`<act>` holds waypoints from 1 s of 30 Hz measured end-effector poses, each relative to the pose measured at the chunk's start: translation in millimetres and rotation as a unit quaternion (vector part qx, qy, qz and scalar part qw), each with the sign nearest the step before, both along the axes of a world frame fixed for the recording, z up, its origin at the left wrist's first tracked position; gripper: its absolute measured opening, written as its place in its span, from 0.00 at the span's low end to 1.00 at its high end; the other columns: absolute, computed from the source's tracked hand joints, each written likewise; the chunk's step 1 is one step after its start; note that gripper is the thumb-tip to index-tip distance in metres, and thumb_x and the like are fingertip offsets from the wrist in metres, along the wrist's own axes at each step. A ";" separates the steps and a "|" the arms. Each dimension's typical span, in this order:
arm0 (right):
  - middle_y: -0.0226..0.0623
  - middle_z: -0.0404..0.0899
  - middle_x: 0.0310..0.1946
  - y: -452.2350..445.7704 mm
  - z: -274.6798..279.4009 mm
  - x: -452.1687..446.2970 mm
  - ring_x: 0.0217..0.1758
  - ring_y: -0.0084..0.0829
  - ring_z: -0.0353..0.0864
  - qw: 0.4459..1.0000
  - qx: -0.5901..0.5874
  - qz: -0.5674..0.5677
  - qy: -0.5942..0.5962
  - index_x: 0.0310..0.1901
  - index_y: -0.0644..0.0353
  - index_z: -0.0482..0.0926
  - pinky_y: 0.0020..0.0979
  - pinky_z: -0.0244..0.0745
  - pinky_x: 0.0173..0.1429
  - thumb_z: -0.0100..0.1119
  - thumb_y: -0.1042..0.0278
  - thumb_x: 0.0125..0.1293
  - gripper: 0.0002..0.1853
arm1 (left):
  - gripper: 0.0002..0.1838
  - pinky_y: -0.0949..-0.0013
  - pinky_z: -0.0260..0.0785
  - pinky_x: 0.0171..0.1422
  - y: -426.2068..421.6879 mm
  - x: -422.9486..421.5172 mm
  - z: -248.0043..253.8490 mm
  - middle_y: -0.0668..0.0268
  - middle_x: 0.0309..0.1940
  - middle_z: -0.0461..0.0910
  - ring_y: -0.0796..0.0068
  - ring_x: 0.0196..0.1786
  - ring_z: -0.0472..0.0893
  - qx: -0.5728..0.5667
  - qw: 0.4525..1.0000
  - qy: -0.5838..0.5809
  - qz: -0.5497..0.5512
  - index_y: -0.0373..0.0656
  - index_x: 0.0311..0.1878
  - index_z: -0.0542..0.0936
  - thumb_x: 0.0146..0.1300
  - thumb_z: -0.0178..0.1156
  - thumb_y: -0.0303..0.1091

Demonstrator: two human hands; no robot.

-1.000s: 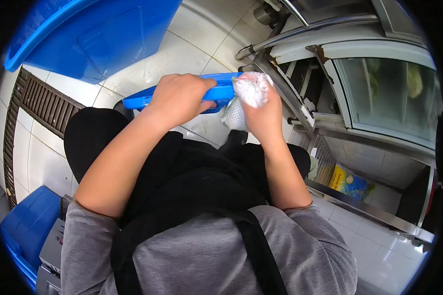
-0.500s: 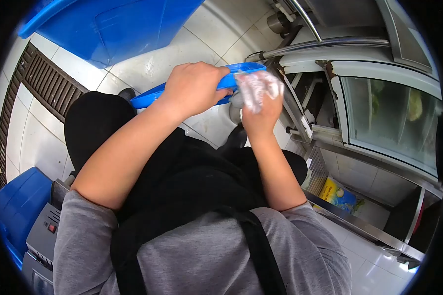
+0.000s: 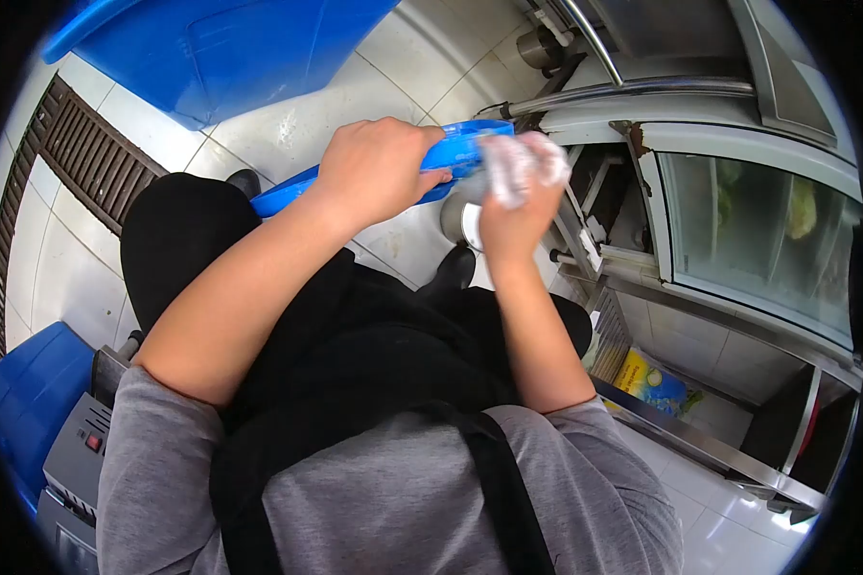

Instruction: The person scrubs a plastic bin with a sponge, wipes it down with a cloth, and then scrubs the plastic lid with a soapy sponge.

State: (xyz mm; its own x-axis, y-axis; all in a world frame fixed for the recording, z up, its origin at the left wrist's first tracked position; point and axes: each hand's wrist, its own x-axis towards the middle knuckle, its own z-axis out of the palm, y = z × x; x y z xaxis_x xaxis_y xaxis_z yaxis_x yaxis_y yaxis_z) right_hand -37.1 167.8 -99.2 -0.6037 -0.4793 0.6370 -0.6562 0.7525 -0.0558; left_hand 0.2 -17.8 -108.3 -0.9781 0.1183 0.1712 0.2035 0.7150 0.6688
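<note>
My left hand (image 3: 374,172) is closed on a long, shallow blue plastic piece with a raised rim (image 3: 465,149), perhaps a lid, held tilted above my knees. Its thumb lies on the near side while the other fingers are hidden behind the rim. At the right end of the piece, my right hand (image 3: 518,211) is closed on a crumpled white cloth (image 3: 510,171), blurred by motion. The cloth overlaps the blue end; whether it presses on the surface I cannot tell.
A big blue bin (image 3: 230,67) stands ahead on white tiles, near a brown drain grate (image 3: 96,158). To my right is a glass-door cabinet (image 3: 758,240), with a yellow and blue bag (image 3: 652,379) on the shelf below. A grey machine (image 3: 81,450) is at lower left.
My right hand and the cloth have moved slightly right, baring more of the blue piece's end. My left hand keeps its hold almost unmoved.
</note>
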 end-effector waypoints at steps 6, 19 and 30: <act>0.32 0.78 0.43 1.8 1.6 -5.0 0.50 0.39 0.73 0.986 -0.132 -0.030 -0.093 0.39 0.44 0.87 0.42 0.65 0.54 0.62 0.72 0.56 0.11 | 0.18 0.54 0.75 0.43 0.4 1.1 2.0 0.58 0.30 0.84 0.56 0.39 0.84 -0.012 0.999 -0.032 -0.002 0.47 0.46 0.83 0.57 0.67 0.47; 0.35 0.77 0.45 -7.4 6.3 5.7 0.51 0.41 0.73 0.998 0.030 -0.018 -0.044 0.39 0.48 0.87 0.43 0.65 0.54 0.61 0.69 0.58 0.08 | 0.16 0.54 0.75 0.41 3.4 -0.7 -2.8 0.58 0.29 0.84 0.54 0.36 0.83 0.003 1.000 -0.018 0.016 0.47 0.41 0.83 0.56 0.67 0.48; 0.33 0.77 0.47 -11.3 -1.4 10.6 0.53 0.39 0.71 0.999 0.029 0.015 -0.017 0.40 0.43 0.87 0.41 0.62 0.60 0.63 0.74 0.56 0.13 | 0.16 0.53 0.74 0.39 6.6 -1.9 -10.4 0.58 0.29 0.83 0.53 0.35 0.83 0.022 0.999 0.017 0.035 0.48 0.37 0.83 0.57 0.67 0.49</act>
State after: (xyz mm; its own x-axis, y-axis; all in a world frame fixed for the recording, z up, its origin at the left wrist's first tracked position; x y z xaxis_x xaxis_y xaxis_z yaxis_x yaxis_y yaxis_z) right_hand -26.5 156.5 -100.6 -0.6100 -0.5321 0.5872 -0.6765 0.7355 -0.0363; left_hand -1.6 -11.2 -118.7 -0.9773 0.0409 0.2080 0.1769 0.6979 0.6940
